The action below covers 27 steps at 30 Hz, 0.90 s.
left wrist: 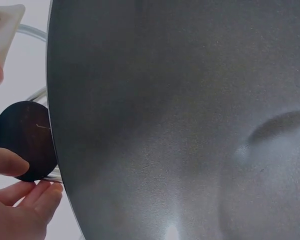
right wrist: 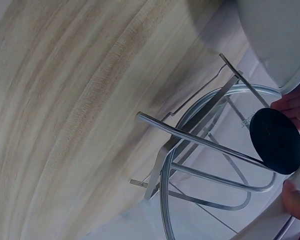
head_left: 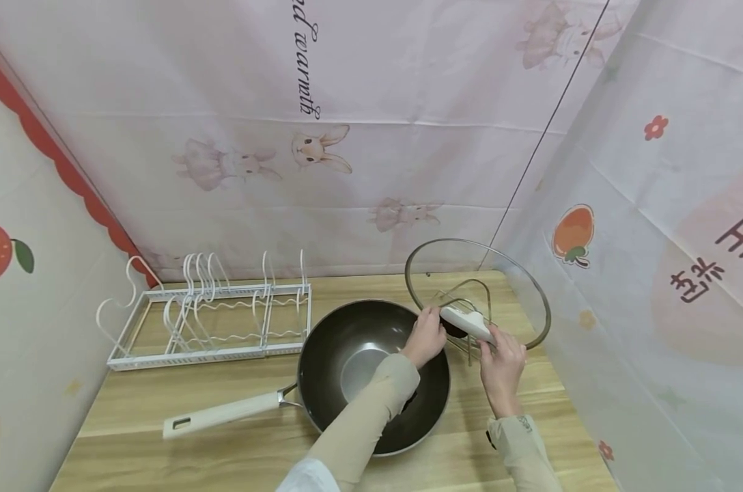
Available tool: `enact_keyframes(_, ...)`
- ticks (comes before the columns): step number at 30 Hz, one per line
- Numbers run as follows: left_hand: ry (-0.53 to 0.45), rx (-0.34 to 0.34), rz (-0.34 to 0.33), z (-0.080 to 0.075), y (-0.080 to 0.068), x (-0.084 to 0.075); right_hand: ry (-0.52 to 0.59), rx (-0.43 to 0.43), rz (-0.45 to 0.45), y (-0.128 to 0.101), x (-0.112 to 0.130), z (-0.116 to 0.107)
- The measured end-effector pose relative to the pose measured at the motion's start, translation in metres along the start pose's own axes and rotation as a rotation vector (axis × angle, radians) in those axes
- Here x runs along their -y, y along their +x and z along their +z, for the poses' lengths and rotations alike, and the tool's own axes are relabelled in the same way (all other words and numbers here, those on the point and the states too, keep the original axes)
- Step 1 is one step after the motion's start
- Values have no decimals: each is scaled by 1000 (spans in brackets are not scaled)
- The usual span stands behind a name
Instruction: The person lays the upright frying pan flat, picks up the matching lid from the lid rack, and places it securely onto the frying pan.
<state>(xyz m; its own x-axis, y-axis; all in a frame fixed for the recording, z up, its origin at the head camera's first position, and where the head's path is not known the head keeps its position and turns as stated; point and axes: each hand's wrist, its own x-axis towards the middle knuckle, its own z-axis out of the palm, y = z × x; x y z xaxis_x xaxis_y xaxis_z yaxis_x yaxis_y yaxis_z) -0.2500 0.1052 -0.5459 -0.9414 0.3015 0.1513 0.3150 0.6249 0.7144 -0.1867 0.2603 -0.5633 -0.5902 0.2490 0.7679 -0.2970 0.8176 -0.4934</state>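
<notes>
Glass lid (head_left: 507,287): stands on edge in a wire stand (head_left: 466,301) near the table's (head_left: 224,437) far right corner.
Left hand (head_left: 425,335): fingers curled at the lid's dark knob (left wrist: 24,141), reaching over the wok.
Right hand (head_left: 502,365): pinches the lid's white handle (head_left: 466,322).
Wok (head_left: 371,372): middle of the table, just beside the stand, handle toward the left edge.
White rack (head_left: 208,318): far left corner.
</notes>
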Motion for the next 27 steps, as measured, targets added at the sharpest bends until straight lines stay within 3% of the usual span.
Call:
enact_keyframes(11, -1, -1, -5, 0, 0, -4, -51, 29, -15, 3, -1, -3)
enact_keyframes(20, -29, -19, -1, 3, 0, -3, -197, 244, 28, 16, 3, -14)
enact_keyframes(24, -56, -95, 5, 5, 1, -1, -268, 346, 56, 22, 3, -16)
enact_keyframes(27, -52, -172, -4, 7, 2, 0, -282, 373, 56, 23, 2, -15)
